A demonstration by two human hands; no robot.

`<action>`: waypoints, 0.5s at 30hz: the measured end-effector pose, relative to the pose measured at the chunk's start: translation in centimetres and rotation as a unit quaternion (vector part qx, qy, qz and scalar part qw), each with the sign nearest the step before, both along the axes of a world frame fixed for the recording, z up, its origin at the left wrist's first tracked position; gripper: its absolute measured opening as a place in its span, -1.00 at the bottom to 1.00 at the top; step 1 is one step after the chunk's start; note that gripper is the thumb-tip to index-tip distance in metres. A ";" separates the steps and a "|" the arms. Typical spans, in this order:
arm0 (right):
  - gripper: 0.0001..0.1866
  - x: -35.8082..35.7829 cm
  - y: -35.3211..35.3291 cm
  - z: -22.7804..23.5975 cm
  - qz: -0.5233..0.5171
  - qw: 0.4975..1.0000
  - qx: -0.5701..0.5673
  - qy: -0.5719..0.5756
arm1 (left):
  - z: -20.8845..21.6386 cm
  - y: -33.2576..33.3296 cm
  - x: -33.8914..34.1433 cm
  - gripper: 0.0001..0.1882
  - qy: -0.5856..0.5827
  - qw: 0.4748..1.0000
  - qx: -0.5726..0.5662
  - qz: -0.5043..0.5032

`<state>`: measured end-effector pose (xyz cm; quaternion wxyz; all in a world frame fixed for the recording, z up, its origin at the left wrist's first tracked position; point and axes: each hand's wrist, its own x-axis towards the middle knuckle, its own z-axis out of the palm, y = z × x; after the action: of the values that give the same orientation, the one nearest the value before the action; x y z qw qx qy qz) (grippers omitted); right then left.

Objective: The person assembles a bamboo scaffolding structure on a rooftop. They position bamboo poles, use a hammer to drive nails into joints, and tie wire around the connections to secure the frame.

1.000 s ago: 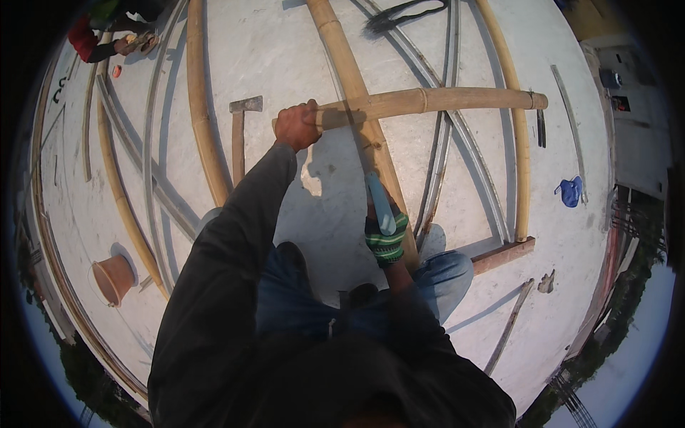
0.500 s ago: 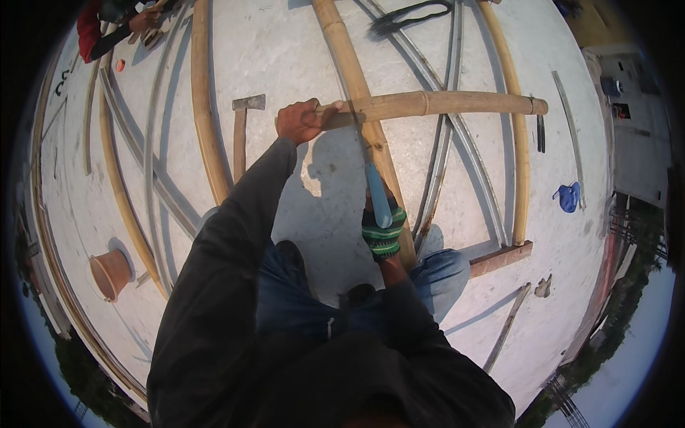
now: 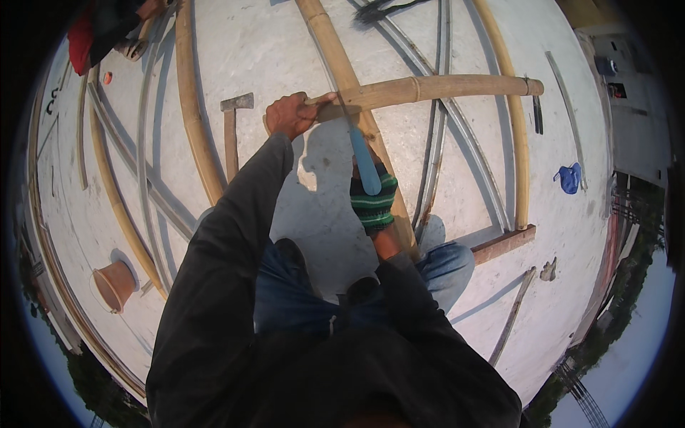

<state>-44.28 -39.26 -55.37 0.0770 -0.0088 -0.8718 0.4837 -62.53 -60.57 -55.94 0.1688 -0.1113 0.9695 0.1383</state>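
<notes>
A short bamboo piece (image 3: 457,86) lies crosswise over a long bamboo pole (image 3: 332,43) on the pale floor. My bare left hand (image 3: 287,115) is wrapped round its left end. In a green and black striped glove, my right hand (image 3: 373,198) grips a saw by its blue handle (image 3: 364,162). The saw's thin blade points away from me and meets the short piece just right of my left hand. Seen nearly edge-on, the blade shows no clear teeth, and the depth of any cut is hidden.
A hatchet (image 3: 232,135) lies left of my left hand. More bamboo poles (image 3: 193,107) and crossed metal bars (image 3: 471,146) surround me. Further out are a brown bucket (image 3: 114,285), a blue cloth (image 3: 569,178) and a wooden block (image 3: 505,245). Another person's dark sleeve (image 3: 114,25) shows at the far left.
My right hand and the saw have slid forward, away from me, along the blade's line. My left hand keeps its hold on the bamboo. The whole view has shifted slightly.
</notes>
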 end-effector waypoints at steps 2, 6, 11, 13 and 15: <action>-0.53 2.9 0.9 1.0 0.009 0.998 0.057 0.011 | 0.1 0.1 0.2 0.01 0.016 1.000 0.013 0.008; -0.51 4.2 1.0 2.3 0.016 0.988 0.085 0.124 | -1.7 -0.3 0.8 -0.09 0.071 0.996 0.045 0.008; -0.49 -2.5 -1.3 -0.8 0.047 0.999 -0.019 0.004 | -2.7 -0.4 0.8 -0.23 0.127 0.992 0.026 -0.006; -0.54 -2.2 -1.0 -1.4 0.020 0.999 -0.032 -0.003 | -2.5 -0.4 0.8 -0.29 0.126 0.991 0.036 -0.003; -0.66 0.5 0.1 -0.9 -0.032 0.991 -0.007 0.127 | -2.5 -0.5 0.6 -0.35 0.141 0.989 0.036 -0.005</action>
<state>-43.77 -39.19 -56.28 0.2027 0.0242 -0.8509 0.4841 -61.98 -61.06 -58.45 0.0353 -0.0798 0.9785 0.1869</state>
